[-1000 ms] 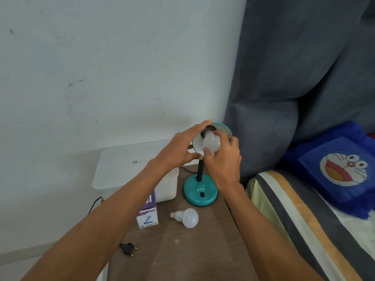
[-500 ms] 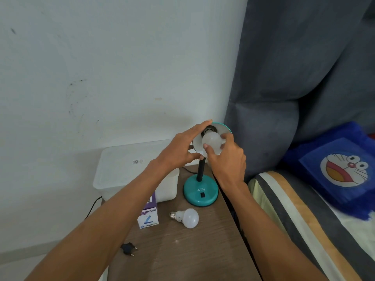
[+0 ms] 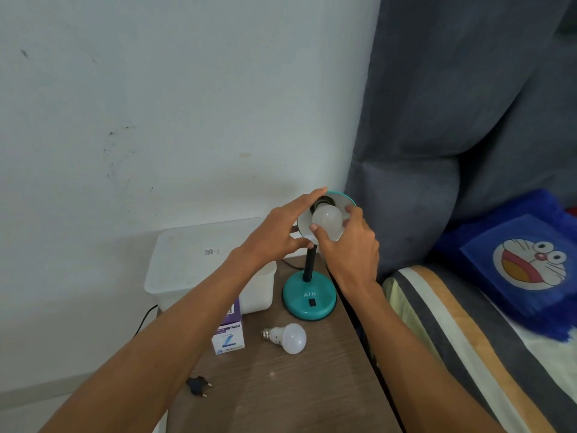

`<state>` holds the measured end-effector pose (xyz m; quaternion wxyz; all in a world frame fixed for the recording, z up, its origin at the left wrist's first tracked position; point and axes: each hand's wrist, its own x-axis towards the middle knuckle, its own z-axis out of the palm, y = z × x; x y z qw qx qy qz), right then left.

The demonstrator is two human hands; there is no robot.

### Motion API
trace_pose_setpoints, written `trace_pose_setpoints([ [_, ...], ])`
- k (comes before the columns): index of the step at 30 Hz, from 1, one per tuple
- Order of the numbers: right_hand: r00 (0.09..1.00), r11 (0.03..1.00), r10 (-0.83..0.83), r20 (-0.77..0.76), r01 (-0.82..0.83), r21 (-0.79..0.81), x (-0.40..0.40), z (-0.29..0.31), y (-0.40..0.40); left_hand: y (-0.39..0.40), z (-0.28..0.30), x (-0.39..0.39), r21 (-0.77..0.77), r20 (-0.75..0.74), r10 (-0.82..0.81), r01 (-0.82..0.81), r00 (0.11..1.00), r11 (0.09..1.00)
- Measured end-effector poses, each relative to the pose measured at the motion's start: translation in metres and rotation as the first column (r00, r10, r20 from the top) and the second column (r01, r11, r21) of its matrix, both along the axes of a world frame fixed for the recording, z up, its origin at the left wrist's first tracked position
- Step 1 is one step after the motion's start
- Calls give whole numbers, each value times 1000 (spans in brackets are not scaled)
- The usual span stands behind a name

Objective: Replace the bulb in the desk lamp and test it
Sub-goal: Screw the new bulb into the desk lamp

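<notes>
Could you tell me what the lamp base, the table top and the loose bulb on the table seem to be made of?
Lamp base: teal, smooth with a mild sheen, painted metal or plastic; cannot tell which. Table top: brown wood-grain surface, likely laminate, matte. Loose bulb: frosted white dome, probably plastic, with a ribbed silvery metal screw cap.

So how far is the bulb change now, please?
Done, it seems: one bulb lies loose on the table beside its box, so a bulb is already out. In hand: the right hand grips the bulb in the socket while the left hand holds the lamp shade. Left: the plug lies unplugged on the table, so plugging in and testing remain.
</notes>
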<state>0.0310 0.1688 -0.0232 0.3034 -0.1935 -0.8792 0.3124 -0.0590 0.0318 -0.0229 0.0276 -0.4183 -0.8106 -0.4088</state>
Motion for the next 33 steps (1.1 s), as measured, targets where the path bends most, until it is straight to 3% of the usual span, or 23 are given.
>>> trace_pose_setpoints([
  [11,998,997,-17,64,13,76,-3,11,4,0,2,2,3,2,-3,3,1000,1000],
  [15,992,989,-43,-117,58,134,5,29,-5,-11,6,6,36,98,74,-78,992,996],
  [19,965,990,106,-239,-80,116,2,46,-29,-56,0,5,90,119,269,-280,956,956],
  [22,948,964,265,-174,-260,51,-10,45,-59,-105,-10,5,64,115,484,-493,868,868],
  [26,909,900,412,-55,-416,-133,-26,24,-95,-170,-26,9,-6,125,650,-655,749,756],
  [29,899,885,437,20,-425,-191,-38,-2,-109,-209,-41,9,-49,140,724,-725,676,687],
  [33,908,932,343,241,-297,-209,-56,-36,-107,-231,-58,8,-96,310,724,-737,617,669],
])
